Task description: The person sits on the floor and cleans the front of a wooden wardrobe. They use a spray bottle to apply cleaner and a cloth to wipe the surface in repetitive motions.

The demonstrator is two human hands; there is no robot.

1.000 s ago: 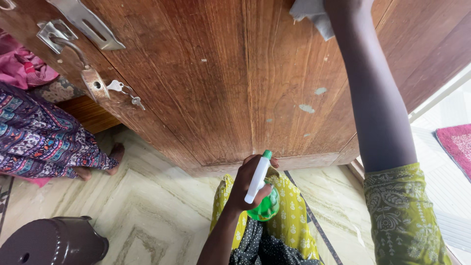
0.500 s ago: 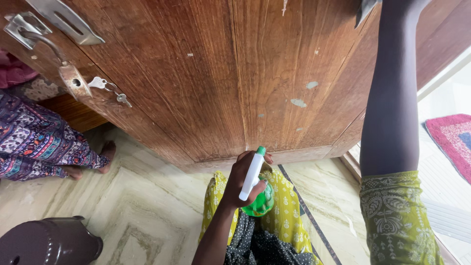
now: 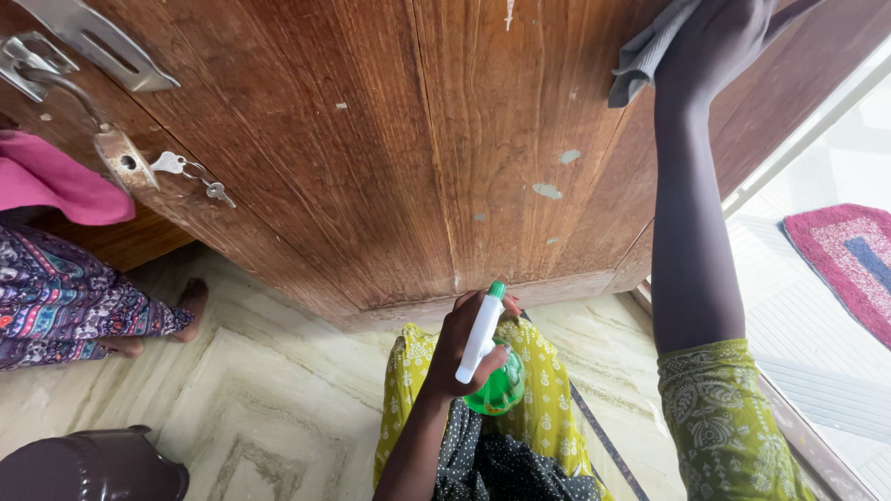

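A brown wooden door (image 3: 371, 139) fills the upper half of the view. My right hand (image 3: 719, 37) is raised high and presses a grey cloth (image 3: 640, 56) against the door's right side. My left hand (image 3: 469, 339) is low at the centre, gripping a green spray bottle (image 3: 497, 385) with a white trigger head, its nozzle near the door's bottom edge. The bottle does not touch the wood.
A metal latch with a padlock hasp and hanging keys (image 3: 190, 172) sits on the door's left. Another person in patterned clothing stands at left, a bare foot (image 3: 190, 301) on the marble floor (image 3: 269, 399). A dark brown stool (image 3: 88, 468) is bottom left. A pink mat (image 3: 840, 255) lies right.
My right hand has come down the door with the cloth, back into view at the upper right. The left hand and bottle have stayed almost still. The view drifted slightly right.
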